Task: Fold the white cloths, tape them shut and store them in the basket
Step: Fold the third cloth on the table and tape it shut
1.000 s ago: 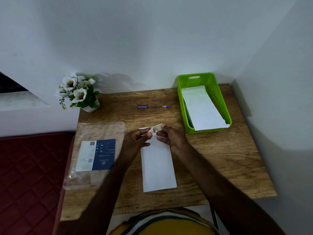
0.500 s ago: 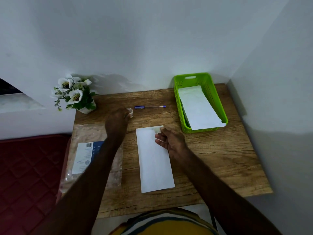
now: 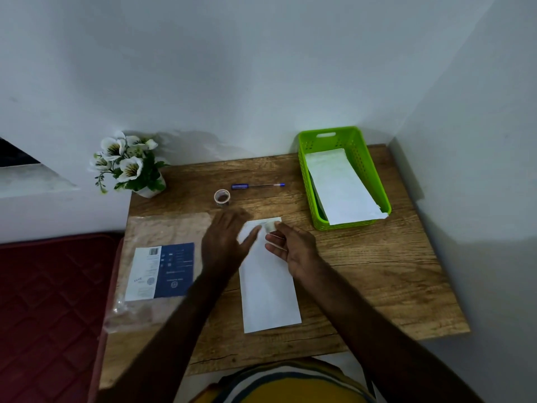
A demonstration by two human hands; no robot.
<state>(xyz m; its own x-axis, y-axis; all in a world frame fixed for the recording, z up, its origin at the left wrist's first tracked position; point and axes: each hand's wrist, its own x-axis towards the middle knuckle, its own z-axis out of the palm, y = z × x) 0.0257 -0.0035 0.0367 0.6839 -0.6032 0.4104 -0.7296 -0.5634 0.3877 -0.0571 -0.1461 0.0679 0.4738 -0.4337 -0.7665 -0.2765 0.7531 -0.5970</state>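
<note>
**Tape roll set down, left hand back at the cloth**

Back from the far side of the desk (image 3: 377,286) came the left hand (image 3: 223,242), which half a second earlier had been out beside the pen; the tape roll (image 3: 222,197) it carried there now stood alone just left of the pen (image 3: 258,186).

Nearest the front edge lay the folded white cloth (image 3: 268,286), long and narrow, pointing away from the person. Over its far end the left hand was blurred with motion, fingers spread and straight, holding nothing. The right hand (image 3: 293,248) stayed at the cloth's far right corner, fingertips pinching or pressing a small piece of tape (image 3: 270,225); which of the two could not be told.

Judging by this, the taping step was nearly finished: the left hand looked set to smooth the strip down.

Farther off, in the back right corner, the green basket (image 3: 374,173) already held one white cloth (image 3: 340,187). A packet (image 3: 162,269) lay along the left edge, a flower pot (image 3: 130,167) behind it.
</note>
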